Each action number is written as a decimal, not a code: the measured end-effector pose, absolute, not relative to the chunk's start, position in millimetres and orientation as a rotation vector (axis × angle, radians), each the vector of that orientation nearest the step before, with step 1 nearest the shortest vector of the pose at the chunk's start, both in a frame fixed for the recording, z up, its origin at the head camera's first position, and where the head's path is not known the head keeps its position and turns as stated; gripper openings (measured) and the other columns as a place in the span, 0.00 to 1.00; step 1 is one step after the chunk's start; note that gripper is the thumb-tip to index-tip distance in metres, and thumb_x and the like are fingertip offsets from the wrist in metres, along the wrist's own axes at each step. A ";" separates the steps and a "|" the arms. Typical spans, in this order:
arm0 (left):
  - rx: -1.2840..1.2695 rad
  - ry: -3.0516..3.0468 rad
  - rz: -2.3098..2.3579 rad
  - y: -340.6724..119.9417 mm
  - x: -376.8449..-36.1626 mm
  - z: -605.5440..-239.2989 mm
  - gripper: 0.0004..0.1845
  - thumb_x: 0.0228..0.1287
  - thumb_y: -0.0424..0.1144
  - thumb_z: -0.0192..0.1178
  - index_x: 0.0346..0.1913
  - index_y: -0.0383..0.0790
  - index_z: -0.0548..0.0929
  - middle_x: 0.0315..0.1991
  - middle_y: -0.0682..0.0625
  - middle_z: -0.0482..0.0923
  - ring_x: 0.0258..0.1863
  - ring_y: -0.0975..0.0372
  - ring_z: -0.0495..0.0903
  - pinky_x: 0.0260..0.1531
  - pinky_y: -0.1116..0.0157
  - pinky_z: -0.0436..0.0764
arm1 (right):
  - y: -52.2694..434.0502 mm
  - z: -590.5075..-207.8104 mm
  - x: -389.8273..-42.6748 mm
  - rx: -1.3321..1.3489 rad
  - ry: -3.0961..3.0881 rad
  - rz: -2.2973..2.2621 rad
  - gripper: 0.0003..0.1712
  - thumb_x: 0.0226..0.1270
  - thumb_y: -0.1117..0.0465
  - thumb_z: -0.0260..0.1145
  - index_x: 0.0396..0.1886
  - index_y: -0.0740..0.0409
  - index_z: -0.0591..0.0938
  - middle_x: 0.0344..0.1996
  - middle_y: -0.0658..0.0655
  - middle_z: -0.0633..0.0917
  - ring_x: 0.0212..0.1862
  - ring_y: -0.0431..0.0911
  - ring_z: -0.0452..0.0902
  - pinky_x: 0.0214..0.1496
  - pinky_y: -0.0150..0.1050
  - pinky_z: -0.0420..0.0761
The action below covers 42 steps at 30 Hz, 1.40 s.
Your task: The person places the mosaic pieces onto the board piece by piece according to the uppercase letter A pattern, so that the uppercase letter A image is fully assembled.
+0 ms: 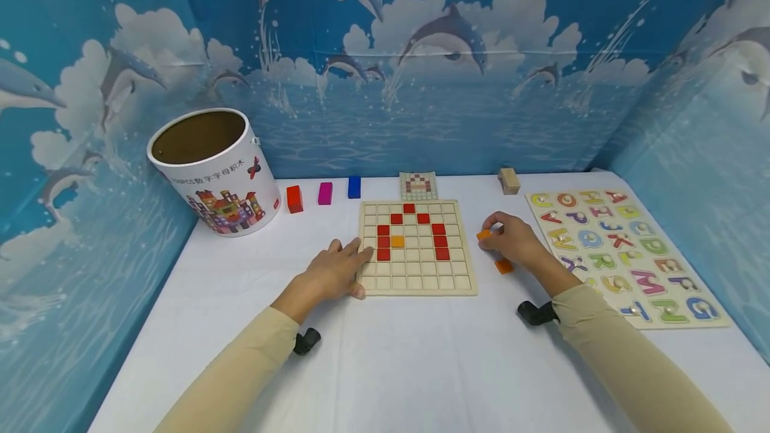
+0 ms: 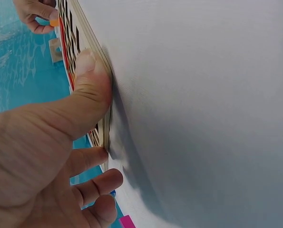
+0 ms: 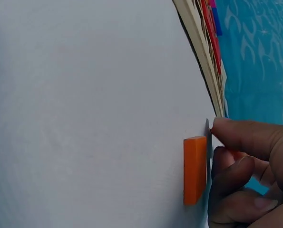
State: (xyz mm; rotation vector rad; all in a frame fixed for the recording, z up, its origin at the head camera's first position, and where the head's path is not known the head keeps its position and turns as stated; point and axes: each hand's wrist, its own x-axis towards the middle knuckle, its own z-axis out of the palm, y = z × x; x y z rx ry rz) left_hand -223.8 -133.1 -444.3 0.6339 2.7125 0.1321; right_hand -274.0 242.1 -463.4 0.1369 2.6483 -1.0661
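On the white worktop [image 1: 421, 366], dead centre, sits the wooden grid board [image 1: 418, 247], and it's only partly filled in. I count nine red tiles [image 1: 383, 242] making an arch shape, plus one orange tile [image 1: 397, 241] tucked inside it, so ten cells done and most of the grid still bare. The little pattern card [image 1: 418, 186] propped behind the board shows more coloured cells than that, so I'd say there's a fair bit left to go.

The left hand [image 1: 337, 271] lies flat with fingers spread, pressing on the board's left edge, thumb against the rim. The right hand [image 1: 516, 240] is just to the right of the board, its grip pinching an orange piece [image 1: 484, 234] between thumb and fingertips. A second loose orange piece [image 1: 504, 266] lies on the worktop right beside that hand.

Other stuff, counted: one round tub [image 1: 215, 169] at far left, three upright blocks (red [image 1: 294, 199], magenta [image 1: 325, 193], blue [image 1: 354, 187]) in a row behind the board, one plain wooden block [image 1: 508, 181], and one alphabet puzzle board [image 1: 625, 256] on the right.
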 end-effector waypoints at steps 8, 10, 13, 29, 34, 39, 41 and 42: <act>0.625 2.709 0.138 -132.1 -223.0 -443.2 0.48 0.57 0.52 0.72 0.80 0.52 0.63 0.81 0.43 0.54 0.63 0.49 0.63 0.55 0.54 0.73 | 248.1 -463.5 -280.7 0.129 2.547 -1.356 0.28 0.69 0.51 0.72 0.61 0.57 0.74 0.34 0.57 0.77 0.34 0.51 0.72 0.36 0.40 0.73; 0.625 2.708 0.139 -132.3 -222.8 -443.5 0.48 0.57 0.52 0.72 0.79 0.52 0.63 0.81 0.43 0.54 0.63 0.49 0.63 0.55 0.54 0.73 | 243.8 -461.2 -281.2 0.117 2.494 -1.454 0.29 0.69 0.51 0.72 0.63 0.58 0.73 0.31 0.56 0.78 0.31 0.48 0.71 0.33 0.39 0.71; 0.631 2.711 0.136 -132.7 -223.0 -444.0 0.48 0.57 0.53 0.72 0.79 0.52 0.63 0.81 0.43 0.54 0.63 0.49 0.63 0.55 0.54 0.73 | 232.7 -458.5 -283.3 0.131 2.404 -1.577 0.30 0.69 0.53 0.72 0.64 0.59 0.73 0.29 0.53 0.81 0.28 0.46 0.71 0.30 0.37 0.69; 0.621 2.710 0.139 -133.5 -224.8 -448.1 0.48 0.58 0.53 0.72 0.80 0.54 0.61 0.82 0.45 0.53 0.64 0.50 0.63 0.56 0.55 0.73 | 145.9 -464.4 -286.4 -0.114 2.367 -1.475 0.20 0.69 0.62 0.70 0.57 0.61 0.78 0.30 0.55 0.80 0.27 0.47 0.70 0.33 0.38 0.73; 0.612 2.712 0.133 -131.5 -224.9 -448.3 0.48 0.57 0.54 0.72 0.80 0.54 0.62 0.82 0.45 0.53 0.64 0.50 0.63 0.55 0.55 0.74 | 135.4 -464.8 -283.4 -0.235 2.527 -1.294 0.15 0.67 0.63 0.70 0.51 0.61 0.80 0.32 0.55 0.80 0.32 0.48 0.72 0.37 0.40 0.74; 0.600 2.720 0.124 -132.0 -225.2 -447.0 0.48 0.57 0.54 0.72 0.80 0.54 0.62 0.81 0.45 0.53 0.65 0.50 0.63 0.55 0.56 0.74 | 129.6 -462.8 -283.9 -0.307 2.597 -1.175 0.12 0.66 0.65 0.70 0.47 0.61 0.81 0.30 0.54 0.79 0.29 0.46 0.69 0.36 0.40 0.71; 0.592 2.720 0.131 -132.3 -225.2 -446.5 0.48 0.57 0.53 0.73 0.80 0.54 0.63 0.81 0.45 0.53 0.65 0.50 0.63 0.55 0.55 0.74 | 128.0 -462.3 -284.4 -0.318 2.604 -1.157 0.12 0.65 0.65 0.71 0.46 0.61 0.80 0.29 0.54 0.78 0.28 0.46 0.68 0.36 0.40 0.71; 0.590 2.720 0.134 -132.5 -225.1 -446.3 0.48 0.57 0.53 0.73 0.80 0.54 0.63 0.81 0.45 0.53 0.65 0.50 0.63 0.56 0.55 0.74 | 127.3 -462.2 -284.6 -0.320 2.606 -1.152 0.12 0.65 0.65 0.71 0.46 0.61 0.80 0.29 0.54 0.77 0.28 0.45 0.68 0.36 0.40 0.71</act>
